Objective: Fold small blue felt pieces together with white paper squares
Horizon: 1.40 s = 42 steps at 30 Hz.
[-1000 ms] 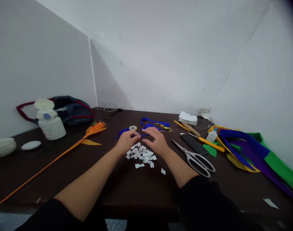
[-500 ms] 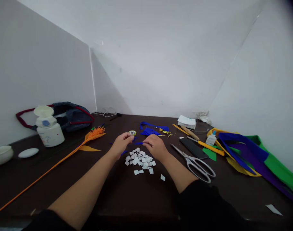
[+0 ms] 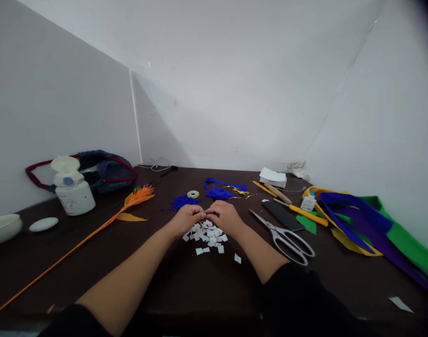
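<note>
My left hand [image 3: 188,219] and my right hand [image 3: 226,216] meet fingertip to fingertip over the far edge of a pile of small white paper squares [image 3: 207,235] on the dark table [image 3: 186,290]. Both hands have their fingers curled into a pinch. What they pinch is hidden between the fingers. Just beyond the hands lie blue paper scraps [image 3: 181,201], a small roll of tape [image 3: 193,194] and more blue pieces [image 3: 219,192].
Scissors [image 3: 287,234], a black slab [image 3: 282,214], a yellow-handled tool [image 3: 307,215] and a glue bottle [image 3: 308,201] lie to the right, with coloured sheets [image 3: 368,220] beyond. On the left are an orange paper flower on a long stem [image 3: 138,195], a white bottle [image 3: 73,192], a bag [image 3: 105,166] and a bowl [image 3: 3,227].
My hands were apart with a thin blue strip between them; they have now come together, closer to me, over the white squares. The blue strip no longer shows.
</note>
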{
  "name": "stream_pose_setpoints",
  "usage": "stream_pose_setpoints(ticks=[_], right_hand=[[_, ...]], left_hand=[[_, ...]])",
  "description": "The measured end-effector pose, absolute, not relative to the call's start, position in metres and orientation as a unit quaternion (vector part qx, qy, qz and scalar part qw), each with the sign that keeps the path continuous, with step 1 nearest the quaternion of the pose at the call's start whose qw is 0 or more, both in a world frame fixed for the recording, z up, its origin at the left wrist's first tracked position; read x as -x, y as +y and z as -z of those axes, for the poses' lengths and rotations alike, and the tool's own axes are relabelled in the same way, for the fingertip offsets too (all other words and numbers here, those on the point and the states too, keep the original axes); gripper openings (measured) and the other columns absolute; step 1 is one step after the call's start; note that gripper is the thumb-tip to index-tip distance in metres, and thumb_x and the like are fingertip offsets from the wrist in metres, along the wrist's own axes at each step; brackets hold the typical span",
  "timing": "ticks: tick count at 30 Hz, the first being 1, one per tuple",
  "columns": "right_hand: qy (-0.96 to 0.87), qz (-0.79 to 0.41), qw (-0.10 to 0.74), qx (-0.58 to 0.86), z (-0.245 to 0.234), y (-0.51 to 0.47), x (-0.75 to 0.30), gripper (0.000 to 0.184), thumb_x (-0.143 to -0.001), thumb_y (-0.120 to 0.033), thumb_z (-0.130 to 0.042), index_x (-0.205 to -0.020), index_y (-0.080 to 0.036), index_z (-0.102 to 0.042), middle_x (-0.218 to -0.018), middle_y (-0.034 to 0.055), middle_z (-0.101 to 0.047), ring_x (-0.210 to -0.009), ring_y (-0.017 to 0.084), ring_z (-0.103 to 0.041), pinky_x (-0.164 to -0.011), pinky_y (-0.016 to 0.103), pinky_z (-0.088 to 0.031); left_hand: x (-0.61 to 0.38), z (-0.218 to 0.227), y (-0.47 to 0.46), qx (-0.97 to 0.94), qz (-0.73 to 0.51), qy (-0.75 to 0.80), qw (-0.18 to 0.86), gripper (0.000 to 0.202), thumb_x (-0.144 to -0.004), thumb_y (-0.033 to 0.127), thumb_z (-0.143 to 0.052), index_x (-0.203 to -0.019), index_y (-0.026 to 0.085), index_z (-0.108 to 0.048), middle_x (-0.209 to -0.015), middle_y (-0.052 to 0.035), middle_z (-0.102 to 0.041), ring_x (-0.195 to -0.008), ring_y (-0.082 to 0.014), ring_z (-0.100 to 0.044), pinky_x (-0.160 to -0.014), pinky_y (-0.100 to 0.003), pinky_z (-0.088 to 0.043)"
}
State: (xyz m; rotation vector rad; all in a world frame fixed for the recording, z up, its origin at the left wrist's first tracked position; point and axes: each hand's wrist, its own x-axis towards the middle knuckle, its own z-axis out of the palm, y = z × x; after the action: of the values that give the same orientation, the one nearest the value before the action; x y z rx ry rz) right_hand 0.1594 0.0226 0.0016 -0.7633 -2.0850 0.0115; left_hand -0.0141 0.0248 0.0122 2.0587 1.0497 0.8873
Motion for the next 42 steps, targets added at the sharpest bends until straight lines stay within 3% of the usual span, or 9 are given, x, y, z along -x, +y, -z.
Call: stream_pose_setpoints(ticks=[4,11,17,22,30,38,42], right_hand=[[-0.826,-0.026,0.458,0.328,-0.002,0.021,-0.159,0.006,-0.071,-0.019,-0.058,-0.073,-0.019,-0.064,-0.070,0.0022,-0.061,-0.069,0.012,-0.054,-0.065,0.023,-0.043],[-0.859,0.057,0.403,0.310,-0.005,0.016,-0.161,0.008,-0.071,-0.015,-0.055,-0.071,-0.018,-0.062,-0.071,0.0033,-0.059,-0.073,0.014,-0.050,-0.068,0.025,-0.040],[-0.858,0.048,0.401,0.318,-0.001,0.019,-0.159,0.006,-0.072,-0.018,-0.055,-0.072,-0.019,-0.062,-0.072,0.0034,-0.059,-0.074,0.014,-0.050,-0.068,0.025,-0.040],[-0.840,-0.003,0.421,0.342,-0.001,0.019,-0.157,0.006,-0.069,-0.016,-0.057,-0.070,-0.019,-0.062,-0.069,0.0014,-0.058,-0.070,0.013,-0.052,-0.067,0.024,-0.040],[-0.835,0.000,0.436,0.336,-0.001,0.019,-0.157,0.011,-0.066,-0.011,-0.055,-0.070,-0.018,-0.062,-0.069,0.0020,-0.057,-0.073,0.013,-0.051,-0.069,0.025,-0.040],[-0.758,-0.166,0.491,0.396,-0.004,0.018,-0.152,0.008,-0.065,-0.019,-0.059,-0.070,-0.019,-0.065,-0.070,0.0009,-0.061,-0.066,0.012,-0.054,-0.063,0.024,-0.042],[-0.699,-0.246,0.504,0.443,-0.002,0.019,-0.148,0.011,-0.063,-0.024,-0.060,-0.070,-0.018,-0.065,-0.065,0.0002,-0.062,-0.061,0.012,-0.053,-0.059,0.024,-0.041]], left_hand=[[0.015,-0.012,0.025,-0.789,-0.351,0.414,0.286,0.023,-0.067,0.034,-0.054,-0.067,0.013,-0.063,-0.064,-0.0013,-0.059,-0.062,-0.0126,-0.049,-0.059,-0.023,-0.036],[0.015,-0.007,0.027,-0.768,-0.341,0.384,0.383,0.032,-0.070,0.041,-0.049,-0.066,0.011,-0.061,-0.062,-0.0024,-0.059,-0.059,-0.0122,-0.049,-0.057,-0.023,-0.036],[0.015,-0.010,0.028,-0.772,-0.331,0.421,0.341,0.021,-0.066,0.034,-0.053,-0.064,0.013,-0.058,-0.056,0.0008,-0.054,-0.054,-0.0107,-0.045,-0.052,-0.022,-0.033],[0.013,-0.014,0.025,-0.778,-0.365,0.432,0.275,0.014,-0.060,0.028,-0.058,-0.065,0.015,-0.056,-0.065,-0.0001,-0.057,-0.064,-0.0135,-0.049,-0.061,-0.024,-0.037],[0.014,-0.015,0.023,-0.772,-0.339,0.398,0.361,0.028,-0.069,0.037,-0.050,-0.069,0.012,-0.062,-0.064,-0.0018,-0.059,-0.060,-0.0127,-0.049,-0.059,-0.024,-0.037],[0.014,-0.014,0.023,-0.760,-0.378,0.436,0.299,0.014,-0.063,0.028,-0.056,-0.065,0.015,-0.057,-0.057,0.0028,-0.053,-0.054,-0.0106,-0.045,-0.053,-0.022,-0.034],[0.011,-0.015,0.023,-0.790,-0.382,0.447,0.175,0.009,-0.063,0.025,-0.056,-0.063,0.017,-0.056,-0.065,0.0003,-0.056,-0.064,-0.0135,-0.049,-0.062,-0.025,-0.035]])
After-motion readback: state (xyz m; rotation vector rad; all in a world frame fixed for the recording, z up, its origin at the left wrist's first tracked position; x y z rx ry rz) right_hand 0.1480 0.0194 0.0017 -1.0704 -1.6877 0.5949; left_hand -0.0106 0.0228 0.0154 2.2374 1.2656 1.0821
